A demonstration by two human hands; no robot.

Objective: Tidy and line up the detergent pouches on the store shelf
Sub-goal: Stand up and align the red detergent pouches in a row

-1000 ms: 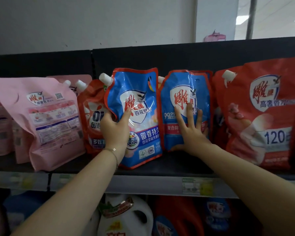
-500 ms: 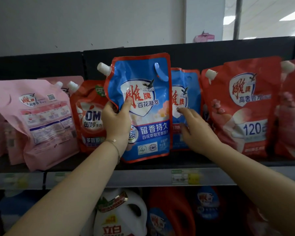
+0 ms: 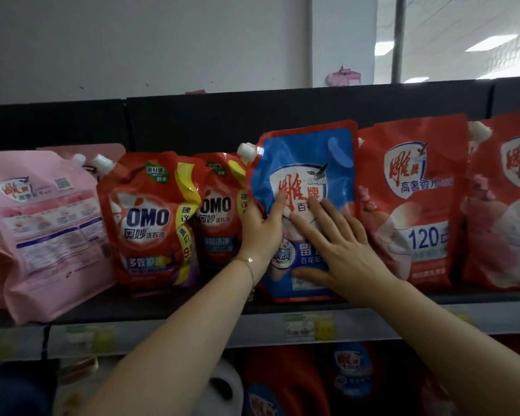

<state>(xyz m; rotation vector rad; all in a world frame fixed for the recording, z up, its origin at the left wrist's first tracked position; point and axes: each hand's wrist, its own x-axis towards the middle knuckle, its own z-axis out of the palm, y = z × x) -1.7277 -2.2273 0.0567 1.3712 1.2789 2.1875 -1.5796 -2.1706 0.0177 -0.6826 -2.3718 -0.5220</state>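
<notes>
A person is standing a blue pouch (image 3: 306,163) upright on the dark shelf (image 3: 162,307) of a store aisle, both bare arms reaching up from below. The left hand (image 3: 261,223) is gripping the pouch by its left edge: the thumb is lying across the glossy front and the fingers are curling out of sight behind it. A thin chain bracelet (image 3: 248,261) is hanging at that wrist. The right hand (image 3: 339,250) is lying flat on the front of the pouch, fingers straight and spread, grasping nothing.

The pouch is a soft, shiny plastic bag with a red border, a white shield-shaped label and a white screw cap (image 3: 246,151) jutting from its upper left corner. Its bottom edge is resting on the shelf. It is sitting between two rows, just beside each. To its left, two orange-red pouches (image 3: 144,217) are slumping with creased, crinkled fronts, one behind the other. To its right, two taller red pouches (image 3: 412,199) are standing flat and smooth.

Farther left, a matte pink pouch (image 3: 42,223) is leaning with its printed back facing outward. A pale price tag (image 3: 308,327) is showing on the grey rail under the shelf, and rounded plastic bottles (image 3: 285,382) are sitting blurred on the level below.
</notes>
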